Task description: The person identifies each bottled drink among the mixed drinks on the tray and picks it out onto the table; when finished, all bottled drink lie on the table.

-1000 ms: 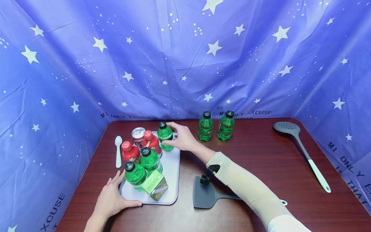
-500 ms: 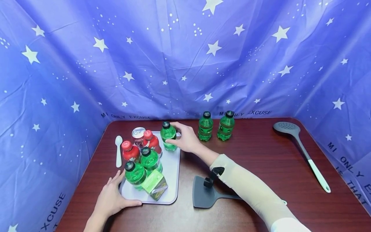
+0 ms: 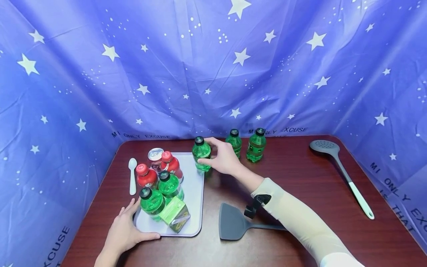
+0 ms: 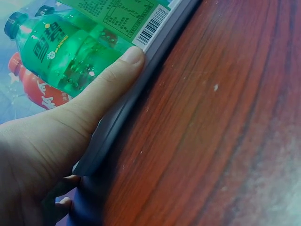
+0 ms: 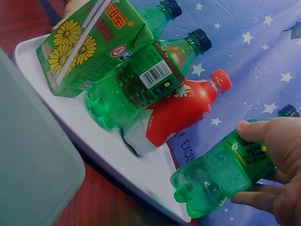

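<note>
My right hand point(image 3: 222, 156) grips a green soda bottle point(image 3: 201, 150) with a black cap, thumb on one side and fingers on the other. The bottle is at the back right edge of the pale tray point(image 3: 195, 207); whether its base touches the tray I cannot tell. At the tray's front left corner, my left hand point(image 3: 124, 230) holds the rim, thumb along the front edge and fingertips below the corner in the left wrist view. On the tray stand two more green bottles point(image 4: 70, 52), two red bottles point(image 5: 181, 110), a can point(image 3: 155, 157) and a leaning green drink carton point(image 5: 87, 47).
Two green bottles point(image 3: 256, 146) stand at the back, right of the tray; my right hand partly covers one. A grey spatula point(image 3: 231, 222) lies under my right forearm. A slotted skimmer point(image 3: 337, 155) lies far right, a white spoon point(image 3: 132, 176) left of the tray.
My right hand has moved right with the green bottle, from over the tray to its right edge. The left hand stays at the tray corner. The head view has shifted slightly.
</note>
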{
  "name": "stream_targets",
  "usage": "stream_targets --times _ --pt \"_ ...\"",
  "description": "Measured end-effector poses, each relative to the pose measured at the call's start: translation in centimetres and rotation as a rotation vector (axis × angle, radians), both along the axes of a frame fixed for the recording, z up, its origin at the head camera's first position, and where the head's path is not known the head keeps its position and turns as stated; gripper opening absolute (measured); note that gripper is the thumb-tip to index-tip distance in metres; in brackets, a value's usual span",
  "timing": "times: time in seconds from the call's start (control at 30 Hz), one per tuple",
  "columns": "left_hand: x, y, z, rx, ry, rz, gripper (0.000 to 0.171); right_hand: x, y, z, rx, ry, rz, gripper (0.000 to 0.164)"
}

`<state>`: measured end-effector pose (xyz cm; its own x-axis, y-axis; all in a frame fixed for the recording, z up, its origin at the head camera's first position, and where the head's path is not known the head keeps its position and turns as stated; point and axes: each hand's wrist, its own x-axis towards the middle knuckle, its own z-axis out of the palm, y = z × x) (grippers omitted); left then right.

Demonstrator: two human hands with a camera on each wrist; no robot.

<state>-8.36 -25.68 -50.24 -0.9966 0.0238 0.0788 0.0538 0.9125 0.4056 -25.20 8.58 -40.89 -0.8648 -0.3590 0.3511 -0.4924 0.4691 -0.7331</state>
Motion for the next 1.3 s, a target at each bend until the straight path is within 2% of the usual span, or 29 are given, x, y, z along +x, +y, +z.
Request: stream_targets --times 0.67,1.0,1.3 --pt "0.0 -0.1 0.1 -0.008 -0.005 0.009 0.142 1.7 4.9 1.0 -0.015 -0.084 -0.041 0.065" --pt "0.1 -0.1 0.0 0.0 0.0 0.014 0.141 2.1 8.2 0.3 0.028 -0.023 -0.109 0.061" --pt "0.1 -0.1 0.0 0.007 0.007 0.007 0.141 2.5 11.3 0.0 0.02 -0.017 -0.181 0.061"
